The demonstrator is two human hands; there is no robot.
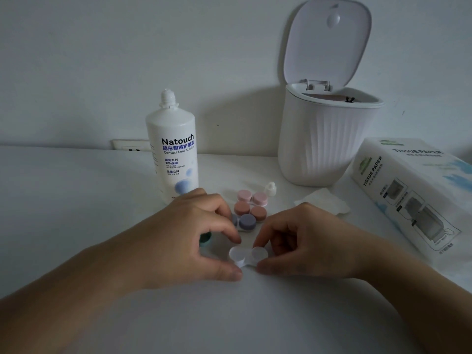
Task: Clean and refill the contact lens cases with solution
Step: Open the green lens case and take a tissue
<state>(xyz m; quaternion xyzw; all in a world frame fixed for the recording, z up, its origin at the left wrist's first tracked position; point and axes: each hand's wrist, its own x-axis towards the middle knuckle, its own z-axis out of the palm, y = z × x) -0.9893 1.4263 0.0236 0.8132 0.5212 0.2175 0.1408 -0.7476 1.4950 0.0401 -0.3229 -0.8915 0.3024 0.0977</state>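
Two hands — left hand (204,233), right hand (301,241) — pinch white lens case (247,255).

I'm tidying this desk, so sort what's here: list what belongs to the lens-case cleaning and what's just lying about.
Belongs to the job:
white lens case, held by left hand and right hand
pink, brown and purple cases
green case
solution bottle
bottle cap
tissue
tissue pack
open bin

Lying about:
wall socket

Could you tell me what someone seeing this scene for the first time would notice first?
Most likely the two hands at centre, left hand and right hand, pinching a white lens case on the table. Behind them stand a Natouch solution bottle, uncapped, and a white bin with its lid up.
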